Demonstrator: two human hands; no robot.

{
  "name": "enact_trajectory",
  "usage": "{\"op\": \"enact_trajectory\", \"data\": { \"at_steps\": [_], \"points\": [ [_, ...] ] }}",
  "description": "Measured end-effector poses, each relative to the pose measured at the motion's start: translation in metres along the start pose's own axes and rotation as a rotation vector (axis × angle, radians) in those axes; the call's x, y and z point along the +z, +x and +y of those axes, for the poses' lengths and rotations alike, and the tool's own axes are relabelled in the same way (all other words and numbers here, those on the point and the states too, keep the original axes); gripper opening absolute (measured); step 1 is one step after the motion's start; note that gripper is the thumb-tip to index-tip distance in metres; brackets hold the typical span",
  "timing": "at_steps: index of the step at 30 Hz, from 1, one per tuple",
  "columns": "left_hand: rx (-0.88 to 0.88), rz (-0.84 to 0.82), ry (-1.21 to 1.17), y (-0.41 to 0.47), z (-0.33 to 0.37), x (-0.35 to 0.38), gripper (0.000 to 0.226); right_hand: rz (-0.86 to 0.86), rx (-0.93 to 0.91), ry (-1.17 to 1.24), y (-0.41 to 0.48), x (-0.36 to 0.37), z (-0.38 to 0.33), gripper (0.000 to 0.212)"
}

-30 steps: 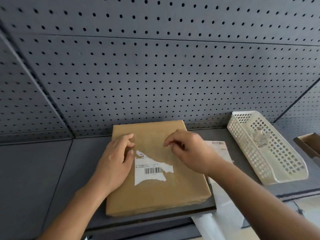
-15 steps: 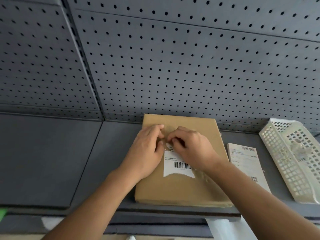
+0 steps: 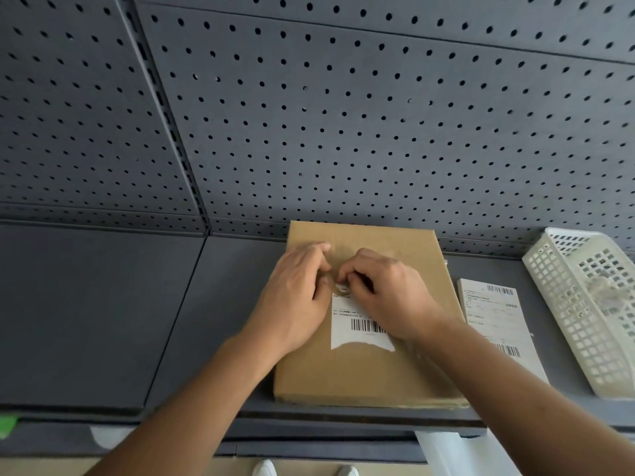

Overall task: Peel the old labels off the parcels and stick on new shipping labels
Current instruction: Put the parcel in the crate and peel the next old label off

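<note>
Left hand [image 3: 295,297] and right hand [image 3: 388,297]: both bare, nothing worn that can be made out. Left forearm [image 3: 192,400] and right forearm [image 3: 515,389]: bare along their whole visible length, cut off by the lower frame edge. Footwear: left white rounded shoe toe [image 3: 264,469] and right white rounded shoe toe [image 3: 348,471], only the tips showing at the bottom edge; material cannot be told.

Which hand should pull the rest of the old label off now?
Probably right: the right hand pinches the top edge of the old label; the left hand rests on the parcel, steadying it.
</note>
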State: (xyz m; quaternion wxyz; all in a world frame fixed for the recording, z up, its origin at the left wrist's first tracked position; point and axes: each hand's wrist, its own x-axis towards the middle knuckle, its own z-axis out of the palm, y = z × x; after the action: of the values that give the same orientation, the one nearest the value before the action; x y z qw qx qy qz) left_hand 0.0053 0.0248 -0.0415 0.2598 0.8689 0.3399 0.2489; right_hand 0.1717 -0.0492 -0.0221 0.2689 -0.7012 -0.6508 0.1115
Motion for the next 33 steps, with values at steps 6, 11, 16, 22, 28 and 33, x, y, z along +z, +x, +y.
{"op": "enact_trajectory", "data": {
  "at_steps": [6, 11, 16, 22, 28, 33],
  "points": [
    [0.009, 0.009, -0.003, 0.0008, 0.0005, -0.0002, 0.026, 0.02, 0.015, 0.037, -0.0001, 0.0001, 0.0013, 0.021],
    [0.019, 0.004, 0.008, 0.0005, -0.0002, -0.0005, 0.03, 0.001, 0.017, 0.038, -0.0039, -0.0014, 0.0008, 0.021],
    [0.022, 0.014, 0.016, 0.0007, 0.0, -0.0002, 0.027, 0.022, 0.002, 0.01, -0.0008, 0.0019, 0.0012, 0.02],
    [0.021, 0.019, 0.02, 0.0004, 0.0007, -0.0005, 0.026, 0.016, 0.011, 0.052, -0.0032, 0.0004, 0.0028, 0.021],
    [0.024, 0.018, 0.027, -0.0002, 0.0, -0.0002, 0.026, -0.008, 0.0, 0.005, -0.003, 0.0005, 0.0005, 0.022],
    [0.025, 0.023, 0.02, 0.0012, 0.0001, 0.0003, 0.026, 0.013, -0.007, 0.041, -0.0025, 0.0012, 0.0038, 0.02]
  ]
}}
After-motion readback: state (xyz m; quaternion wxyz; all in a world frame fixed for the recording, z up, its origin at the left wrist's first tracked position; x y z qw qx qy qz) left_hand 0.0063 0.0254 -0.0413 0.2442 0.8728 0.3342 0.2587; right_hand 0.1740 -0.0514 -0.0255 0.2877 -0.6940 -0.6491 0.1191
